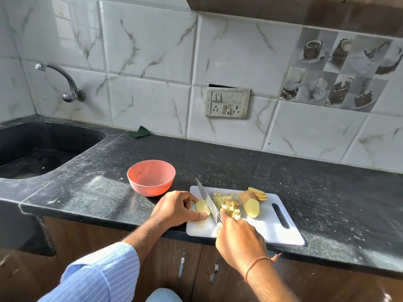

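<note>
My R hand (237, 236) fingers are wrapped round the knife (207, 199) handle. Blade's long axis runs near-to-far, tip pointing away & a bit left, over the chopping board (268, 227) on the worktop (305, 182). L hand (176, 208) fingers pinch the potato slice (202, 207) just left of the blade. Pink bowl (151, 177) upright nearby, inside bare.

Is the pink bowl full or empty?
Empty. The bowl's bare pink inside shows; the diced potato lies on the board.
</note>
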Tool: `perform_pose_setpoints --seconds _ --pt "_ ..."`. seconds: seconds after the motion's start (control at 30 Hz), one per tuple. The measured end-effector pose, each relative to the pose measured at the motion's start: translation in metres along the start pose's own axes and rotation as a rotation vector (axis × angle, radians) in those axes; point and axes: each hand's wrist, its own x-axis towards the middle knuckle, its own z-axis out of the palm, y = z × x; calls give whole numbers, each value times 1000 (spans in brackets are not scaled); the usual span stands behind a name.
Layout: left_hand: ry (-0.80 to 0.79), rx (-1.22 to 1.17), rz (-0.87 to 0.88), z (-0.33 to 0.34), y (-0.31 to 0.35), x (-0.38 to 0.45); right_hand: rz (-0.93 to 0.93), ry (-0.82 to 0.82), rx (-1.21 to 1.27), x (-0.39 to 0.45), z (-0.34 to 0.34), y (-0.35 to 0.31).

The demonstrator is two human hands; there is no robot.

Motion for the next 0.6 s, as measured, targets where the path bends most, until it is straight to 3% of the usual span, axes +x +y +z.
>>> perform_pose_setpoints --seconds 0.3,0.6 --pt "11 -45 53 0 -4 0 5 55 19 -2 -10 -6" --pt "-4 -45 32 -2 -2 0 53 -95 13 17 -1 -16"
